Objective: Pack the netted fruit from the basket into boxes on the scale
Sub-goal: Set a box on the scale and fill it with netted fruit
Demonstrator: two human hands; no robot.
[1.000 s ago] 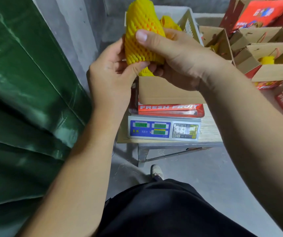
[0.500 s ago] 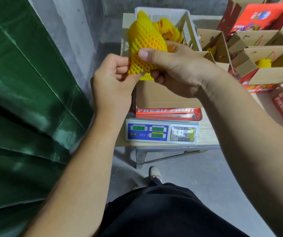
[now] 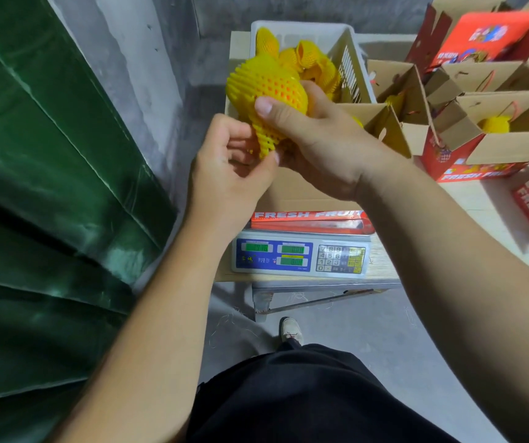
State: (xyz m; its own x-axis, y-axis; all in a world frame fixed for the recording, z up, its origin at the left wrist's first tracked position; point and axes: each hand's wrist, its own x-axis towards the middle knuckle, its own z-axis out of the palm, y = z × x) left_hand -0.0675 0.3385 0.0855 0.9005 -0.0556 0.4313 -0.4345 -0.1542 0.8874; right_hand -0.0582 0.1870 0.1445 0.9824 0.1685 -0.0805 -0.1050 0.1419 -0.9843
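Observation:
A fruit in yellow foam netting (image 3: 266, 87) is held up over the cardboard box (image 3: 301, 190) that stands on the scale (image 3: 298, 257). My right hand (image 3: 317, 142) grips the fruit's round body, thumb across its front. My left hand (image 3: 228, 167) pinches the loose lower end of the netting. Behind them the white plastic basket (image 3: 346, 59) holds several more yellow nets. The box's inside is hidden by my hands.
Open red-and-brown fruit boxes (image 3: 487, 132) crowd the table (image 3: 381, 266) to the right, one holding a yellow netted fruit (image 3: 495, 124). A green tarp (image 3: 49, 187) fills the left side. A grey wall stands behind the basket. My shoe (image 3: 290, 329) is on the concrete floor.
The netted fruit has come down from high in view and tilted to the left. My left hand slid from the fruit's side to the net's lower end.

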